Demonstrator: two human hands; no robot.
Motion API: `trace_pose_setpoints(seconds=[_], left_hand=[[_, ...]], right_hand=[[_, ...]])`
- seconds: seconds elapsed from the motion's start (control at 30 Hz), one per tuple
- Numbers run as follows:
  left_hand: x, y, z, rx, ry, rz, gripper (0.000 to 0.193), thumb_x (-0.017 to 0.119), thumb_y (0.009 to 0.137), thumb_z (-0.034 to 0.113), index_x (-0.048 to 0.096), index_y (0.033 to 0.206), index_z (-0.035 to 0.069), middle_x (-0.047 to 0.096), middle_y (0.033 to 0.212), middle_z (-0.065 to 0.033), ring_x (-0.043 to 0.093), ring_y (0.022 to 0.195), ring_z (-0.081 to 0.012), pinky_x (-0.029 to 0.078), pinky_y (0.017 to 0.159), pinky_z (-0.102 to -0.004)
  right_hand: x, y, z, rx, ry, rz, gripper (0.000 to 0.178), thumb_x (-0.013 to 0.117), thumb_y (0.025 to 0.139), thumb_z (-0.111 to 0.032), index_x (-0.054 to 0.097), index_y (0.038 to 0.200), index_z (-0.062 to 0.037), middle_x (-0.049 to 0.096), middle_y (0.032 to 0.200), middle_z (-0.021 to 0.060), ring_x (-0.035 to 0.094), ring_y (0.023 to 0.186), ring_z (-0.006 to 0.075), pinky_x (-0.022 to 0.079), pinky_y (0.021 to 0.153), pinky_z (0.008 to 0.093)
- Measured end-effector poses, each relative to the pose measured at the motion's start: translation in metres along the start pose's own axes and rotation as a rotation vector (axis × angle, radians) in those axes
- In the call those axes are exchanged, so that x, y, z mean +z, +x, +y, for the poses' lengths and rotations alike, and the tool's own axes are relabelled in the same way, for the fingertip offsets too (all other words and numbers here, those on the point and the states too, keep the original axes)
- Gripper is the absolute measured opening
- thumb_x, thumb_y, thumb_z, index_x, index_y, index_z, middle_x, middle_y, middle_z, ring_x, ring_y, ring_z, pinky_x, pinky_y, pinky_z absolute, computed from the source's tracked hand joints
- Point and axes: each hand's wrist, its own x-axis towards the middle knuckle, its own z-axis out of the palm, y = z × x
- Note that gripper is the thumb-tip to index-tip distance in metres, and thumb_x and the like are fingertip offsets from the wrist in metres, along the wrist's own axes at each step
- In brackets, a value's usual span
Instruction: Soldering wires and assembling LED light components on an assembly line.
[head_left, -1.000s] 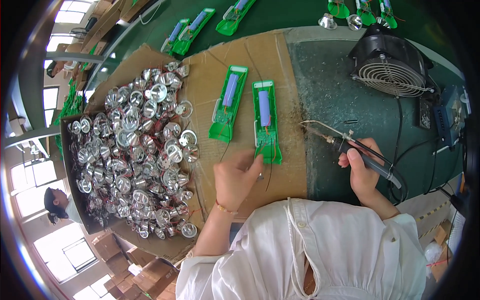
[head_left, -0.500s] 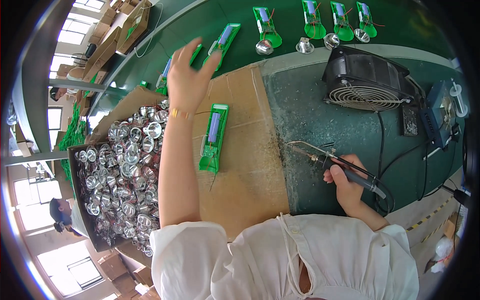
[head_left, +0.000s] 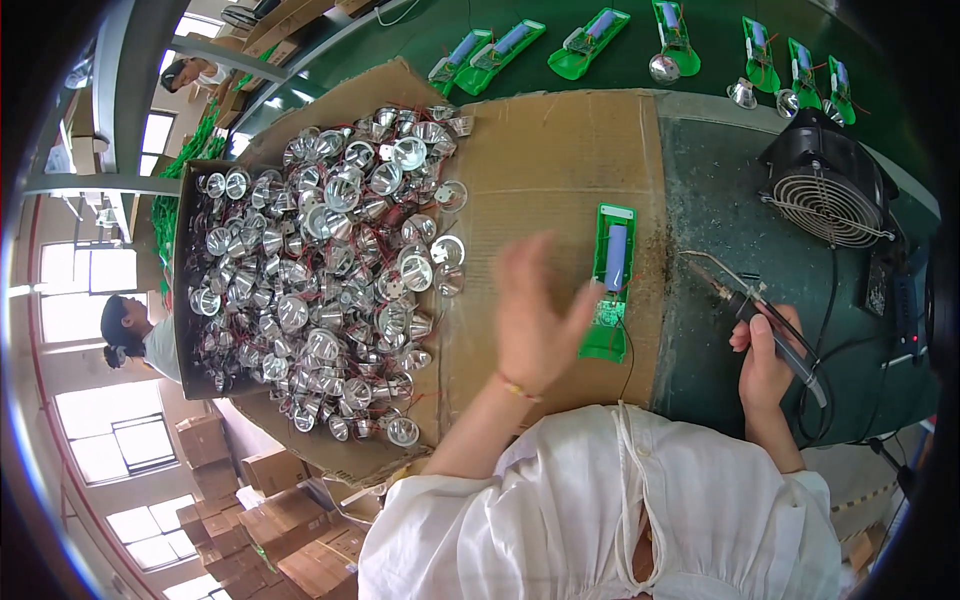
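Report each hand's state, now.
Left hand: open, blurred, nothing visible in it.
Right hand: closed, holding the soldering iron.

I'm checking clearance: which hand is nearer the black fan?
Right. The right hand, holding the soldering iron, is below the black fan in view; the left hand is farther left, over cardboard.
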Motion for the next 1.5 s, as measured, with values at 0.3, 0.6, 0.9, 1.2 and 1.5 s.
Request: trace_pose_setpoints(seconds=[0.3,0.6,0.9,1.2,1.5], left_hand=[[-0.086,0.033,-0.084,0.098,0.721,0.307,0.013,0.070,0.071,0.016,0.069,0.084,0.011,0.055,0.111,-0.0058,0.041,0.114,-0.0327,0.033,0.094,-0.0409],[-0.044,-0.028,-0.004,-0.387,-0.332,-0.122,0.009,0.063,0.082,0.008,0.064,0.081,-0.001,0.060,0.070,-0.0045,0.056,0.063,-0.0090,0.044,0.057,-0.0228],[-0.003,-0.040,-0.011,-0.161,-0.223,-0.168,0.010,0.066,0.077,0.007,0.062,0.073,-0.001,0.056,0.078,-0.0099,0.056,0.064,-0.0189,0.043,0.056,-0.0286],[-0.002,-0.036,-0.013,-0.197,-0.234,-0.198,0.012,0.066,0.077,0.009,0.062,0.073,-0.001,0.056,0.078,-0.0089,0.055,0.061,-0.0167,0.043,0.055,-0.0272],[-0.004,-0.032,-0.013,-0.179,-0.225,-0.225,0.012,0.066,0.077,0.010,0.063,0.073,-0.001,0.057,0.078,-0.0083,0.055,0.060,-0.0154,0.044,0.055,-0.0267]], right_hand=[[0.006,-0.016,-0.006,0.000,-0.007,-0.062,0.015,0.058,0.084,-0.009,0.052,0.091,0.0026,0.059,0.068,0.0097,0.055,0.054,0.0119,0.046,0.051,0.0221],[0.014,-0.035,-0.015,-0.072,-0.131,-0.394,0.018,0.064,0.078,-0.007,0.052,0.087,0.0028,0.059,0.075,0.0108,0.060,0.062,0.0139,0.049,0.057,0.0252],[0.029,-0.034,-0.007,-0.107,-0.262,-0.455,0.017,0.062,0.081,-0.008,0.050,0.086,0.0027,0.060,0.072,0.0106,0.059,0.063,0.0126,0.049,0.058,0.0253],[0.039,-0.034,-0.004,0.022,-0.158,-0.393,0.015,0.060,0.083,-0.009,0.050,0.086,0.0020,0.060,0.070,0.0096,0.058,0.061,0.0114,0.050,0.057,0.0251],[0.042,-0.036,-0.019,0.135,-0.022,-0.300,0.015,0.062,0.083,-0.007,0.051,0.088,0.0021,0.061,0.072,0.0099,0.059,0.064,0.0106,0.050,0.057,0.0238]])
